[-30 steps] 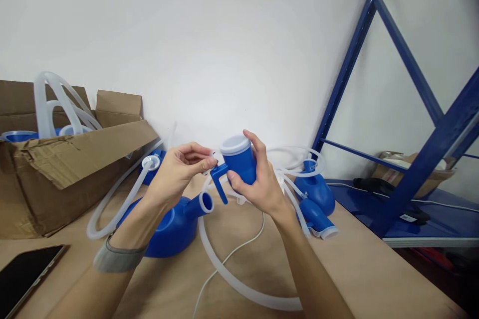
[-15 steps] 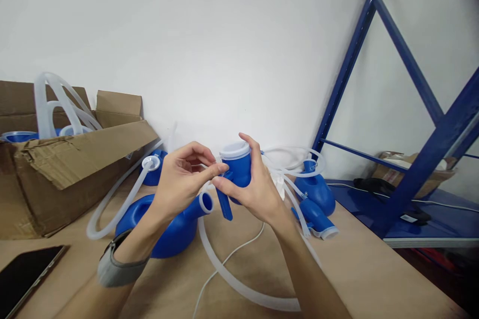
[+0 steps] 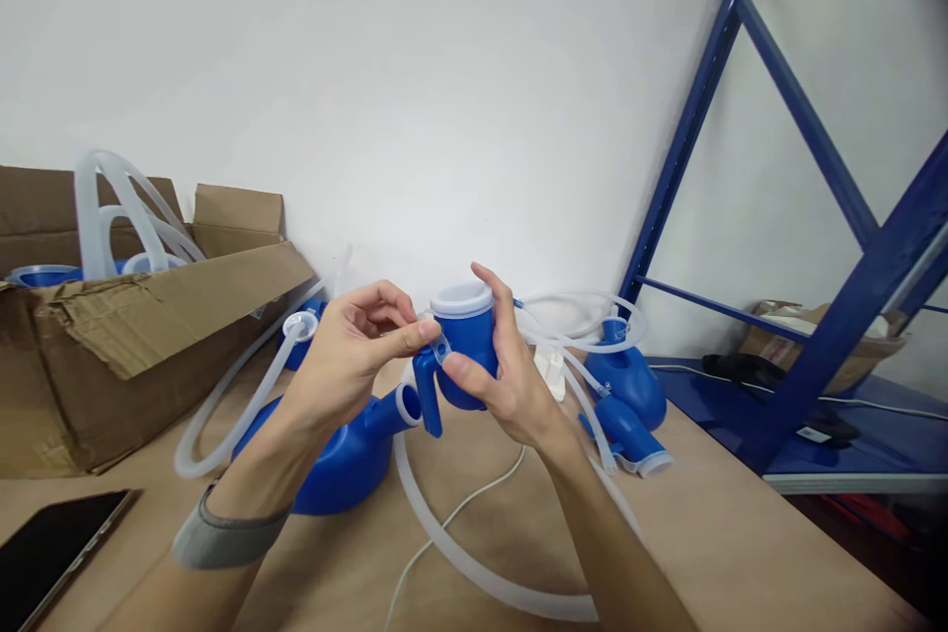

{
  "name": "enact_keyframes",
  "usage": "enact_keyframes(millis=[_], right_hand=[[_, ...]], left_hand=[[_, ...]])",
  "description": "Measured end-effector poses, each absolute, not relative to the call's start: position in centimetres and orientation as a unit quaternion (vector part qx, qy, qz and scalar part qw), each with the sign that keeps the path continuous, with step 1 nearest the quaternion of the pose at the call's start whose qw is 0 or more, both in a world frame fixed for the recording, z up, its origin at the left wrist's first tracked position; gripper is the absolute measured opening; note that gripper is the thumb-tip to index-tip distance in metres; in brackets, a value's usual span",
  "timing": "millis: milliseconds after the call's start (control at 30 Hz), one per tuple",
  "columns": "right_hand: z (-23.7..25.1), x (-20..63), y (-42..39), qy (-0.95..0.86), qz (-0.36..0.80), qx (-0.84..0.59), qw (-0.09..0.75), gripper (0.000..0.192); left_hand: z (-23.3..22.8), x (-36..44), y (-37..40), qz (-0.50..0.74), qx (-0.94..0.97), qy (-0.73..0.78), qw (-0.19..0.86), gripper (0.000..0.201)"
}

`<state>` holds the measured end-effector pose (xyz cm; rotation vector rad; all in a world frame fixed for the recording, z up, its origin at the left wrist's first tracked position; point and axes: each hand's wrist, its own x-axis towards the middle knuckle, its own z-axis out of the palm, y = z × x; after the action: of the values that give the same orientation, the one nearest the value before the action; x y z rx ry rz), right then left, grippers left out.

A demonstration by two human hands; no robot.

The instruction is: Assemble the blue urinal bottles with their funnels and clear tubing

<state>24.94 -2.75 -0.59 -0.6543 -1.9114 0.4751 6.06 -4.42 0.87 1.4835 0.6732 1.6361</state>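
Observation:
My right hand (image 3: 511,375) wraps round a blue plastic cup (image 3: 463,336) with a white rim, held upright above the table. A blue handle-like strip (image 3: 428,395) hangs from its left side. Between thumb and fingers, my left hand (image 3: 366,336) pinches a small clear plastic tab (image 3: 441,348) with a hole, beside the top of that strip. My right thumb rests just below the tab. Whether the tab is fixed to the cup cannot be made out. Under my left forearm lies a blue plastic bottle (image 3: 345,469), its open neck pointing towards the cup.
An open cardboard box (image 3: 148,365) with clear tubes stands at left, near a phone (image 3: 55,558). Another blue bottle (image 3: 633,390), a blue cup piece (image 3: 629,430) and coiled tubing lie right. A loose tube (image 3: 474,563) crosses the table. A blue metal shelf (image 3: 800,355) borders the right.
The cup has shifted slightly left and its handle strip now hangs more upright. The clear tab has come into sight at my left fingertips, and my right thumb has moved to the right.

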Motion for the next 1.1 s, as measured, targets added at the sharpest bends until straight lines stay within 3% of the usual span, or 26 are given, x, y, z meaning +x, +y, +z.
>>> enact_keyframes(millis=[133, 300, 500, 700, 933, 1100], right_hand=[[-0.6, 24.9, -2.8, -0.785, 0.160, -0.314, 0.510, 0.095], [-0.6, 24.7, -2.7, -0.781, 0.102, -0.326, 0.523, 0.097], [-0.8, 24.8, -2.1, -0.766, 0.083, -0.280, 0.573, 0.082], [-0.5, 25.0, -2.2, -0.761, 0.158, -0.253, 0.576, 0.083], [-0.3, 25.0, -2.4, -0.755, 0.271, -0.261, 0.537, 0.100], [-0.7, 25.0, -2.0, -0.748, 0.231, -0.265, 0.563, 0.103]], left_hand=[[0.8, 6.3, -4.4, 0.644, 0.576, 0.270, 0.424, 0.036], [0.7, 6.3, -4.5, 0.642, 0.607, 0.281, 0.373, 0.033], [0.5, 6.6, -5.0, 0.645, 0.651, 0.287, 0.278, 0.025], [0.5, 7.0, -5.5, 0.644, 0.663, 0.269, 0.271, 0.022], [0.6, 6.7, -5.1, 0.630, 0.648, 0.268, 0.333, 0.027], [0.6, 7.1, -5.4, 0.639, 0.644, 0.276, 0.318, 0.026]])
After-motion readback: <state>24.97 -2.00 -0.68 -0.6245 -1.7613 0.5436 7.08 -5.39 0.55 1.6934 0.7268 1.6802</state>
